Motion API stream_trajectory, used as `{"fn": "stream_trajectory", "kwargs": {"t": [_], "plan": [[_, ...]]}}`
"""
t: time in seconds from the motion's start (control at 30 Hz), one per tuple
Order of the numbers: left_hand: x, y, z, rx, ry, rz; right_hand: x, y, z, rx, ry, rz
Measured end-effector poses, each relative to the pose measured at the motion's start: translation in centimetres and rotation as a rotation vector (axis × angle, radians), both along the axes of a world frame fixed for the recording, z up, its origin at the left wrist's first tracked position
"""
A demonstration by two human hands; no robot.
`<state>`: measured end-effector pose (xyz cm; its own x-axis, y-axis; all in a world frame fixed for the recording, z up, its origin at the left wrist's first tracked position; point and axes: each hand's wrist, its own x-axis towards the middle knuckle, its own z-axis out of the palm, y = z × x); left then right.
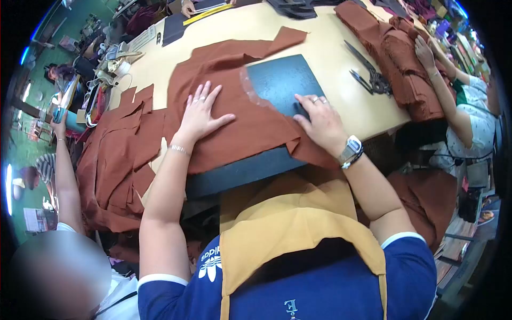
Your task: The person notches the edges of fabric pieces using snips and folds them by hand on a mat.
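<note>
Head: matte cloth (pixel 248 136), mottled board (pixel 282 80)

Remotely, I count the wearer's 2 hands (pixel 201 113) near the worktop's (pixel 349 106) front edge, 1 wristwatch (pixel 351 148), 1 dark board (pixel 285 79), 1 yellow ruler (pixel 207 14) by the far edge.

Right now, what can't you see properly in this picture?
In the head view:
Part of the dark board: brown cloth lies over it.
What is under the right hand: its own fingers hide it.
The head at lower left: blurred.
The body behind the far hand: cut off by the top edge.
</note>
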<state>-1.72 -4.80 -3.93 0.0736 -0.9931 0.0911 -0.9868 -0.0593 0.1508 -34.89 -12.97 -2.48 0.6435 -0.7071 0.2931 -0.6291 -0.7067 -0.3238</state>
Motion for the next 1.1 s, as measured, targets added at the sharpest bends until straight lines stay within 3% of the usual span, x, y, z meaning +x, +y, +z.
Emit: {"fn": "stream_trajectory", "kwargs": {"t": [0.17, 0.27, 0.37, 0.4, 0.43, 0.53, 0.67, 0.7, 0.77, 0.87, 0.97, 1.0, 1.1], "plan": [[-4.2, 8.4, 0.0, 0.016, -0.052, 0.364, -0.4, 1.3, 1.5, 0.102, -0.035, 0.272], [-7.3, 11.5, 2.8, 0.202, 0.016, 0.47, -0.5, 1.0, 1.1, 0.135, -0.035, 0.403], [-7.9, 11.1, 4.5, 0.256, -0.115, 0.364, -1.0, -0.9, 1.8, 0.424, -0.061, 0.37], [-7.6, 10.4, 3.9, 0.146, -0.117, 0.236, -1.1, -1.0, 4.1, 0.586, -0.021, 0.322], [-7.5, 9.2, 3.8, 0.06, -0.109, 0.093, -1.3, -1.6, 4.8, 0.555, 0.0, 0.373], [-7.7, 4.6, 3.0, -0.103, 0.133, -0.256, -1.4, -3.6, 6.6, 0.663, 0.121, 0.395], [-9.6, -0.6, 2.0, -0.178, 0.237, -0.422, -2.0, -5.6, 9.6, 0.446, 0.22, 0.187], [-10.1, -1.4, 1.5, -0.211, 0.242, -0.423, -2.8, -7.6, 7.2, -0.172, 0.097, 0.201], [-10.7, -2.9, 0.9, -0.29, 0.264, -0.419, -2.4, -7.7, 8.3, -0.61, 0.107, 0.086], [-11.2, -4.3, 0.1, -0.334, 0.267, -0.387, -1.7, -7.1, 7.0, -0.331, 0.11, 0.255], [-11.8, -4.3, 0.6, -0.353, 0.174, -0.323, -0.1, -5.5, 5.4, -0.603, 0.097, 0.314], [-11.9, -4.3, 0.7, -0.338, 0.158, -0.296, 0.3, -5.3, 4.9, -0.542, 0.109, 0.309], [-11.9, -4.2, 0.6, -0.344, 0.177, -0.268, 1.4, -6.0, 2.5, 0.057, 0.087, 0.444]]}}
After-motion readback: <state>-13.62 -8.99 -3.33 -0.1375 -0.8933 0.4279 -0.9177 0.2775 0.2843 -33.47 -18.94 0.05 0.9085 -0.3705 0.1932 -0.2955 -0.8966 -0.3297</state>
